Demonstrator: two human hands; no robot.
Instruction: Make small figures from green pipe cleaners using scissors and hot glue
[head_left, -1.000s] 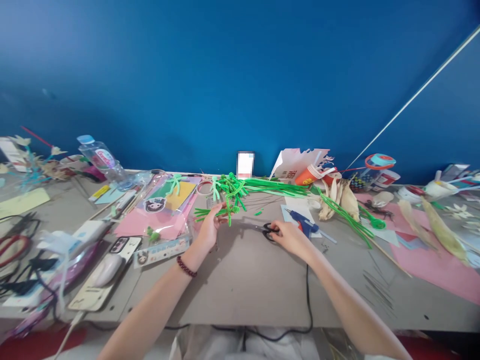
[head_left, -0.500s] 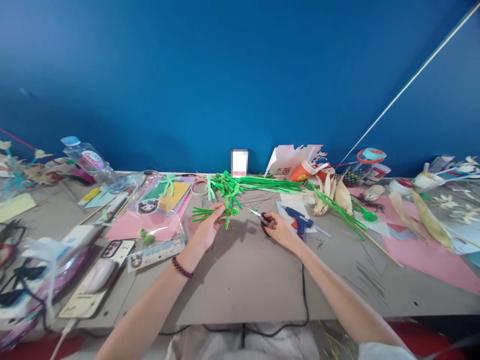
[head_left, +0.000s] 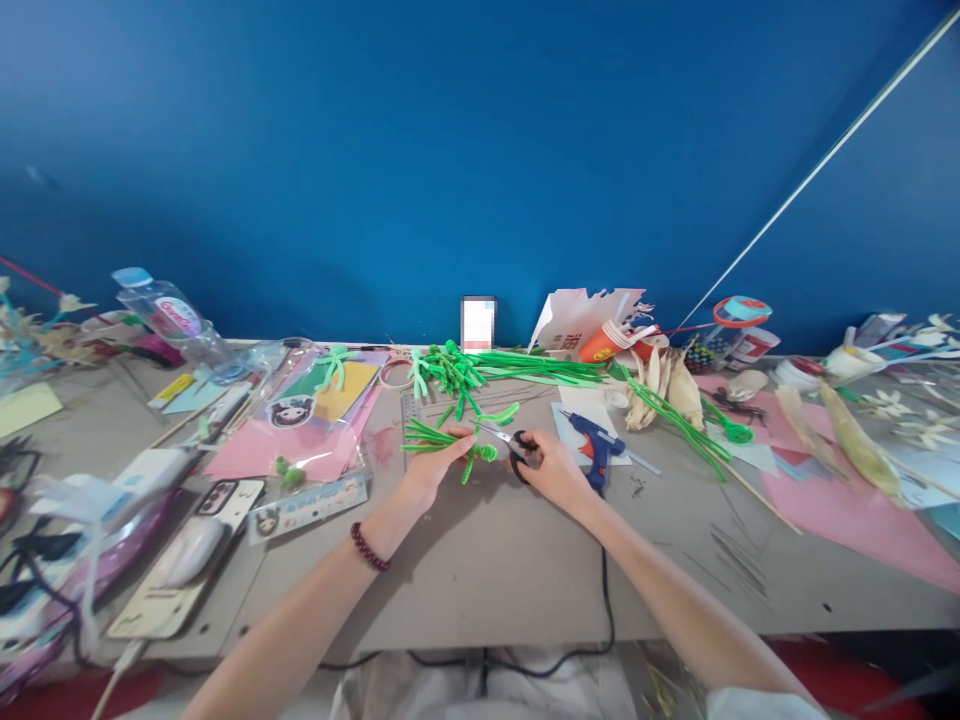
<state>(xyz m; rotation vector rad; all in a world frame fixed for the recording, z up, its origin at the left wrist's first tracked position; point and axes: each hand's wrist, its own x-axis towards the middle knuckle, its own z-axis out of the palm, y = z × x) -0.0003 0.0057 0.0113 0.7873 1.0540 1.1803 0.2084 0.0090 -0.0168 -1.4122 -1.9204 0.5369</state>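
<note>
My left hand (head_left: 433, 468) is closed round a small bunch of green pipe cleaners (head_left: 427, 436). Their straight ends stick out to the left, and curled ends show past my fingertips on the right. In my right hand (head_left: 553, 465) is a pair of scissors (head_left: 517, 452) with black handles. Its blades point left and lie close to the pipe cleaners; whether they touch, I cannot tell. Behind my hands lies a heap of curled green pipe cleaners (head_left: 454, 370), with long straight green stems (head_left: 547, 366) to its right.
A blue glue gun (head_left: 596, 442) rests just right of my right hand, its black cable (head_left: 608, 590) running to the front edge. Left are a plastic packet (head_left: 311, 505), a phone (head_left: 161, 605) with a white mouse (head_left: 196, 552), and a bottle (head_left: 169, 312). Dried husks (head_left: 656, 395) lie at right.
My left hand has shifted slightly right and toward me, turning the pipe cleaners. My right hand has moved a little left and toward me with the scissors, bringing the blades nearer the bunch.
</note>
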